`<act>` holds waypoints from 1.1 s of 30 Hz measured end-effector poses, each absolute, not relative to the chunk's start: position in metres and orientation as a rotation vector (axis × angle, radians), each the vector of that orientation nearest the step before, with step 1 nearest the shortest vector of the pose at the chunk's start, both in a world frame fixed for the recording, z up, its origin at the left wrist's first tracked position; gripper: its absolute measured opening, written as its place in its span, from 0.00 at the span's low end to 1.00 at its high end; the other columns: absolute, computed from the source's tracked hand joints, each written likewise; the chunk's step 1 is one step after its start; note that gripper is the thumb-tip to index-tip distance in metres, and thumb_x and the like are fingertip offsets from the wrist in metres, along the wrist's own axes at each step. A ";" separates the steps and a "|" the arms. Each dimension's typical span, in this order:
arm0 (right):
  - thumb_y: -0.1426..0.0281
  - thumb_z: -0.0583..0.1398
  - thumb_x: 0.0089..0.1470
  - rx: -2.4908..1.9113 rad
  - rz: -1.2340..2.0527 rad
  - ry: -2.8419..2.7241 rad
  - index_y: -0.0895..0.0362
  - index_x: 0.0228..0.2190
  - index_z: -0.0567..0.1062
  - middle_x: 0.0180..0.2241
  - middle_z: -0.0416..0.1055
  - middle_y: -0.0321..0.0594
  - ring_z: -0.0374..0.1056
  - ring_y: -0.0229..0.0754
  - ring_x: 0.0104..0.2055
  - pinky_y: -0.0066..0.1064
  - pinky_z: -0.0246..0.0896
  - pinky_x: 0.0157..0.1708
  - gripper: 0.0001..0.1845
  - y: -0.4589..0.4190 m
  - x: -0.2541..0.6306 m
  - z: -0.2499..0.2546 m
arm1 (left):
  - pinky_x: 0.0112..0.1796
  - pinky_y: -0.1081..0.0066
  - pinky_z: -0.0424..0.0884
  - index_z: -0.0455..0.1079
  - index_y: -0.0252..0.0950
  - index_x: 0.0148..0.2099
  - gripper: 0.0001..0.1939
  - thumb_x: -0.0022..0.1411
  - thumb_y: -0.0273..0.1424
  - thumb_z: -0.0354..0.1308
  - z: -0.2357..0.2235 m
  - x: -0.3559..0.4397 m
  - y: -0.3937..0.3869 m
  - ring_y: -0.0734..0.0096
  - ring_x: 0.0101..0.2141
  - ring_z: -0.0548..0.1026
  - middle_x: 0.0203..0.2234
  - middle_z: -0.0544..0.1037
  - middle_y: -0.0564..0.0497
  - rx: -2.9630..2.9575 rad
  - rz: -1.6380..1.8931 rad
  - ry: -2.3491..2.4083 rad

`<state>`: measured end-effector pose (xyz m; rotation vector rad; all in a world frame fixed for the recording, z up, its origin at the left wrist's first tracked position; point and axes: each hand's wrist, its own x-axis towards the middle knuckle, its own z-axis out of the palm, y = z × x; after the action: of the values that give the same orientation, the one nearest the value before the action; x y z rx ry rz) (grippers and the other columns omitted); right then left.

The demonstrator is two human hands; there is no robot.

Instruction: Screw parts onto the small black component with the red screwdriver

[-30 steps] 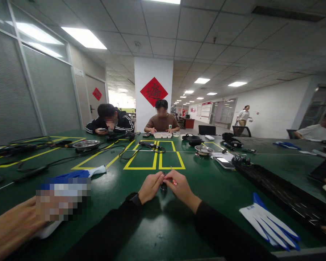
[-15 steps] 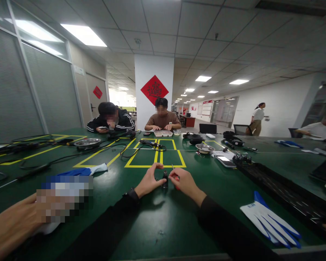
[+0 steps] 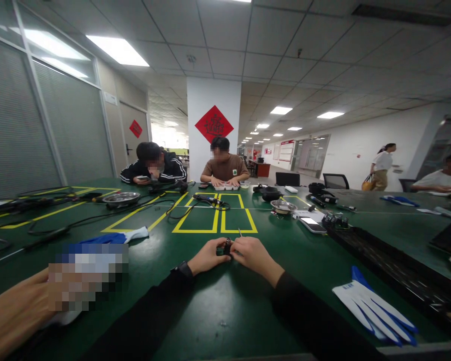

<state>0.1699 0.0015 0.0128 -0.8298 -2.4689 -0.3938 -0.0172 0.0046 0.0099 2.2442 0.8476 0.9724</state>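
In the middle of the green table [image 3: 173,301], my left hand [image 3: 207,255] curls its thumb and fingers around a small black cylindrical part [image 3: 227,246] with a shiny top. The part is upright. From the other side my right hand [image 3: 252,251] reaches in, its fingertips against or very near the part. A slim tool [image 3: 240,232] with a thin metal tip is gripped in my right hand, the tip poking out above the fingers. Most of the tool is hidden by the hand, so its exact kind is unclear.
Blue-and-white gloves [image 3: 374,306] lie at right beside a long black tray [image 3: 398,276] of small parts. Beyond are a phone [image 3: 312,225], metal bowls [image 3: 283,206] and cables [image 3: 63,231]. Another person's arm [image 3: 15,311] reaches in at left. Two people sit opposite.
My left hand opened away from the black part, which stood on the table, then closed round it again. My right hand drew aside slightly and came back. A person walked rightward in the background.
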 end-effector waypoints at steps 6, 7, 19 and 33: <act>0.68 0.56 0.54 -0.795 -0.370 -2.442 0.56 0.28 0.73 0.29 0.70 0.38 0.64 0.37 0.32 0.27 0.53 0.33 0.07 0.006 0.171 0.009 | 0.44 0.64 0.65 0.70 0.42 0.42 0.16 0.48 0.29 0.57 0.010 -0.017 0.004 0.62 0.39 0.71 0.38 0.77 0.54 2.224 0.986 0.832; 0.68 0.56 0.54 -0.808 -0.345 -2.423 0.56 0.28 0.74 0.29 0.71 0.38 0.65 0.37 0.33 0.27 0.53 0.33 0.07 0.006 0.170 0.007 | 0.44 0.64 0.65 0.70 0.42 0.43 0.16 0.48 0.28 0.57 0.009 -0.017 0.004 0.62 0.40 0.71 0.39 0.76 0.54 2.219 0.991 0.825; 0.69 0.57 0.52 -0.849 -0.254 -2.399 0.56 0.28 0.73 0.29 0.72 0.38 0.67 0.38 0.33 0.27 0.54 0.34 0.06 0.005 0.171 0.007 | 0.45 0.62 0.65 0.69 0.42 0.47 0.21 0.47 0.27 0.57 0.007 -0.016 0.006 0.61 0.41 0.72 0.42 0.76 0.53 2.174 1.015 0.786; 0.84 0.49 0.48 -1.025 0.038 -2.288 0.49 0.46 0.68 0.53 0.59 0.38 0.57 0.41 0.53 0.33 0.53 0.49 0.27 0.031 0.205 0.001 | 0.46 0.64 0.64 0.66 0.46 0.48 0.17 0.54 0.35 0.53 0.003 -0.014 0.006 0.62 0.43 0.70 0.44 0.74 0.55 2.179 0.997 0.967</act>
<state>0.2052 0.0311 0.0005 -1.0253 -2.2881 0.0385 -0.0138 0.0059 0.0029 2.1787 0.9674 0.9970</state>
